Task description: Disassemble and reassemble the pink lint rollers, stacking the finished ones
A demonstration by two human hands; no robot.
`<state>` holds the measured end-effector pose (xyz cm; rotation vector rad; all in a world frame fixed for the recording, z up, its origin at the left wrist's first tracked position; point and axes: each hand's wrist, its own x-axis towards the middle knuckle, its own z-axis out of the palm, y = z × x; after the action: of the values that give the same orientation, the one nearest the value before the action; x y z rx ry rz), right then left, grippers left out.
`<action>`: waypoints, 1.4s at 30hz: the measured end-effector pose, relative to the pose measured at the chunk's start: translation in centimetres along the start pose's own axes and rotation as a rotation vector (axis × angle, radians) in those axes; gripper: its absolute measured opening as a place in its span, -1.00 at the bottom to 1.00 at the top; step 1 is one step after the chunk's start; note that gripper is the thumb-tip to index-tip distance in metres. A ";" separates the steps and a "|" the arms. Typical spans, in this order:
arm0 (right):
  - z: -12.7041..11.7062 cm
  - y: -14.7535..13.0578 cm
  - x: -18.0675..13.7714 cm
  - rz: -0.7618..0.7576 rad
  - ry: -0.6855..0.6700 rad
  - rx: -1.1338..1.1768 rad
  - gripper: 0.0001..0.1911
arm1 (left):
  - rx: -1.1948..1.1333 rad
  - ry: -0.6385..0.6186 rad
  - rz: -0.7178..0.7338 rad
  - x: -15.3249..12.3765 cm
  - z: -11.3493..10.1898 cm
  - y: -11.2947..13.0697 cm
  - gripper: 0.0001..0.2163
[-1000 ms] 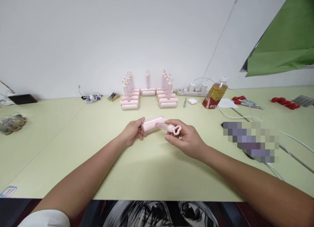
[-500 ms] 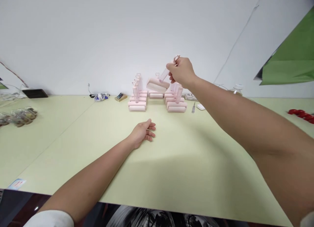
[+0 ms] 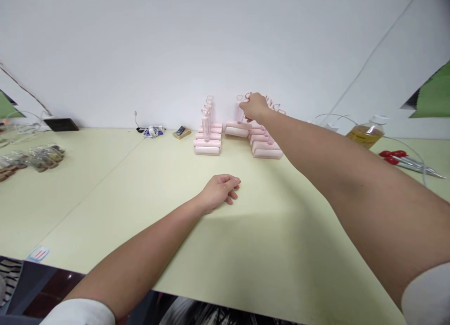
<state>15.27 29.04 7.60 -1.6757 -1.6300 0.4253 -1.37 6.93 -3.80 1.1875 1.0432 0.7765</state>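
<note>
My right hand (image 3: 253,107) reaches to the back of the pale green table (image 3: 140,207). Its fingers are closed on the heart-topped handle of a pink lint roller (image 3: 236,129) that rests in the middle group of rollers. A row of pink rollers (image 3: 207,139) stands to the left of it and another row (image 3: 267,149) to the right, partly hidden by my forearm. My left hand (image 3: 221,192) lies on the table nearer to me, fingers loosely curled, holding nothing.
A coiled cable (image 3: 150,131) and a small box (image 3: 182,132) lie left of the rollers. A bottle of yellow liquid (image 3: 365,132) and red-handled tools (image 3: 404,158) are at the right. Small bags (image 3: 31,158) sit at the far left. A white wall is behind.
My right hand carried the pink roller from in front of me up and over to the back, then lowered it among the rollers. My left hand let go and stayed on the table.
</note>
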 end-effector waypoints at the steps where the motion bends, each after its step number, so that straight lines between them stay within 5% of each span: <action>1: 0.4 0.0 -0.1 -0.001 -0.020 -0.023 -0.85 | 0.002 0.000 -0.001 0.0 0.0 0.0 -0.80; 12: 3.3 0.4 -1.0 -0.071 0.079 -0.008 -0.88 | 0.040 0.009 0.034 0.0 0.2 -0.2 -0.78; 15: 2.8 0.2 -1.0 -0.077 0.219 0.061 -0.70 | 0.057 0.009 0.031 -0.1 0.2 -0.2 -0.80; 18: 2.5 -1.1 -1.3 -0.109 0.304 0.126 -0.74 | 0.070 0.004 0.035 -0.1 0.3 -0.1 -0.81; 21: 2.9 -3.5 -2.3 -0.249 0.175 0.143 -0.83 | 0.082 0.005 0.032 -0.1 0.4 -0.1 -0.82; 25: 4.5 -6.3 -4.4 -0.455 -0.021 0.046 -0.68 | 0.085 0.003 0.033 -0.1 0.3 -0.2 -0.82; 28: 5.9 -7.3 -5.4 -0.521 -0.135 -0.103 -0.64 | 0.072 -0.005 0.040 -0.1 0.1 -0.3 -0.80; 32: 6.8 -7.6 -5.8 -0.528 -0.196 -0.218 -0.82 | 0.035 -0.010 0.037 -0.1 0.0 -0.4 -0.81; 37: 3.7 -7.6 -7.3 -0.549 -0.029 -0.103 -0.86 | -0.204 0.223 -0.018 0.3 -0.5 0.1 -0.75; 40: 0.4 -6.2 -9.9 -0.421 0.092 0.135 -0.75 | -0.382 0.421 0.015 0.7 -1.3 0.6 -0.69; 42: -1.6 -4.5 -12.5 -0.283 0.041 0.369 -0.72 | -0.450 0.399 0.116 0.7 -1.6 0.9 -0.65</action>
<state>11.54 16.24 8.58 -1.1570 -1.6139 0.5093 -2.63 8.32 -3.18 0.7237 1.0500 1.2997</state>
